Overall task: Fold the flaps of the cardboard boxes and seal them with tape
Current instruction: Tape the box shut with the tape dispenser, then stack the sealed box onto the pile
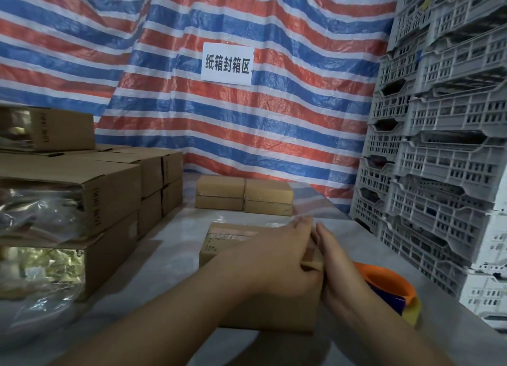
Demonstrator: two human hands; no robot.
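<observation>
The small brown cardboard box lies on the grey bench, long axis pointing away; the left hand presses its top with straight fingers; the flat right hand touches its right side.

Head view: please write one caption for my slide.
Both hands, left and right, press a cardboard box on the table.

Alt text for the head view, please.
Both hands, left hand and right hand, press on a cardboard box on a table. An orange tape dispenser lies right of it; stacked boxes stand left.
</observation>
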